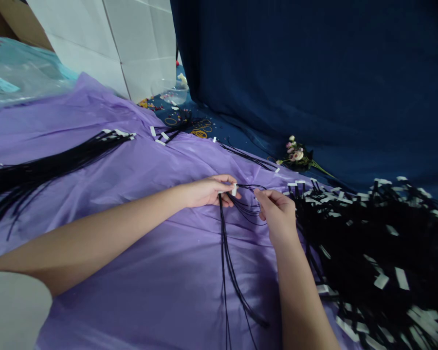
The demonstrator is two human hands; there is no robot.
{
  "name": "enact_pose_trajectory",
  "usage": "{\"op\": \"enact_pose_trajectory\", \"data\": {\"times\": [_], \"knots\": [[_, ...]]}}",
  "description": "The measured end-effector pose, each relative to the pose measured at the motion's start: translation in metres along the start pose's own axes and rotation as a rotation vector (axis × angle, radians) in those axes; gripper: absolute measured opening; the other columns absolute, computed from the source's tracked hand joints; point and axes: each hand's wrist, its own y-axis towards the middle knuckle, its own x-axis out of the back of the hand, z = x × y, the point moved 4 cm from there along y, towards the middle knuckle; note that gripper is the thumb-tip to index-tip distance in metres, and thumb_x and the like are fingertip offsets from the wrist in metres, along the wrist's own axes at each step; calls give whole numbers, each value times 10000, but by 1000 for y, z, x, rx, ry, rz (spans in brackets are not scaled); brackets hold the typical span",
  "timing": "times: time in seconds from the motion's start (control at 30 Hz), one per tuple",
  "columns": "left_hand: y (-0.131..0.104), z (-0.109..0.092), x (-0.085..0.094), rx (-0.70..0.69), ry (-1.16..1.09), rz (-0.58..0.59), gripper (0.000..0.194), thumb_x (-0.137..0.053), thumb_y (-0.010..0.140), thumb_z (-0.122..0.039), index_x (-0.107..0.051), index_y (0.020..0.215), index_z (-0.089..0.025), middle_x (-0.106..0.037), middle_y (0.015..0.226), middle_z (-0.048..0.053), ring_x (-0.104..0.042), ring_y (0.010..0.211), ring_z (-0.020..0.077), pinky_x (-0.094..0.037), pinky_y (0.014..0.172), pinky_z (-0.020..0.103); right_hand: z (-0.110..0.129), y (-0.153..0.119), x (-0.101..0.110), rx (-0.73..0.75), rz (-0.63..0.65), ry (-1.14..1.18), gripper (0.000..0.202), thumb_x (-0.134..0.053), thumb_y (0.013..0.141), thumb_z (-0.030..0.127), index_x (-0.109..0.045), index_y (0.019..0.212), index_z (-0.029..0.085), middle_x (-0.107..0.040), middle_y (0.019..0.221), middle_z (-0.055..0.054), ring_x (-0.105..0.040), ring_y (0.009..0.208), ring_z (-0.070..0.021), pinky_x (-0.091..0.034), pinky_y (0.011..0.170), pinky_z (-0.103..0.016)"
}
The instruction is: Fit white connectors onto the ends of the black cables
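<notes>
Left hand (pixel 206 192) pinches white tabs (pixel 234 189) of black cords (pixel 224 243) between thumb and fingers. The cords are at mid-view over the purple cloth (pixel 131 291), some hanging down, others running across to the right hand (pixel 280 214). That hand has thumb and forefinger pressed together on the strands; its exact grip is partly hidden. A heap (pixel 365 228) of similar cords lies to the right, a bundle (pixel 65 158) at far left; flowers (pixel 295 154) lie beyond.
</notes>
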Motion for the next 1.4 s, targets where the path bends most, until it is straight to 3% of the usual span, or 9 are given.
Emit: {"op": "enact_pose_trajectory", "data": {"times": [0.57, 1.13, 1.27, 1.4], "knots": [[1, 2, 3, -22, -9, -10, 200, -623, 839, -267, -506, 984, -193, -656, 946, 40, -640, 676, 121, -480, 714, 310, 4, -5, 0, -1, -54, -234, 292, -707, 673, 408, -595, 570, 159, -362, 451, 69, -297, 434, -68, -245, 432, -238], [3, 4, 1, -93, 63, 5, 201, -645, 824, -293, -534, 955, -187, -651, 897, 29, -626, 669, 107, -487, 721, 309, 1, -5, -2, 5, -31, -161, 288, -691, 679, 385, -556, 559, 162, -359, 442, 80, -295, 420, -58, -257, 440, -225], [3, 4, 1, -77, 51, 1, 197, -651, 817, -281, -536, 940, -178, -642, 868, 25, -619, 664, 105, -483, 717, 307, 2, -4, -2, 127, -25, -278, 259, -656, 734, 401, -602, 655, 160, -480, 509, 46, -388, 448, -80, -319, 460, -224], [2, 3, -1, -51, 60, 4, 178, -643, 817, -274, -555, 923, -161, -633, 848, 26, -625, 670, 111, -477, 715, 298, 13, -10, -7, 468, 4, -592, 175, -602, 822, 336, -668, 858, 178, -615, 665, 0, -504, 538, -106, -392, 551, -231]]}}
